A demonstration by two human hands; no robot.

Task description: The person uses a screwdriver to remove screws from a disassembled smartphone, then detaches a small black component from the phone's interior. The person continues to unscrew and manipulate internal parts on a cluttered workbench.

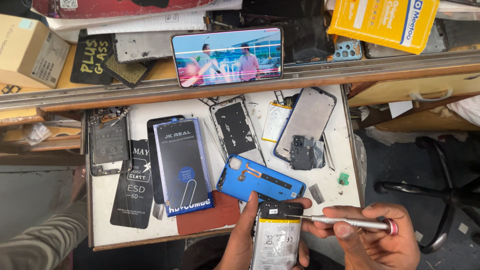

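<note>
A single head-worn camera looks steeply down from above the white rectangular work tray (300, 182) on the bench, close to it. The near edge lies at the frame's bottom, the wooden shelf rail (240, 82) far, the floor to the right.

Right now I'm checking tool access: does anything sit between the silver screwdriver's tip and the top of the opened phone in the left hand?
Nothing visible does. The silver screwdriver in the right hand already has its tip at the dark upper end of the opened phone with the white battery, which the left hand grips from the side.
</note>
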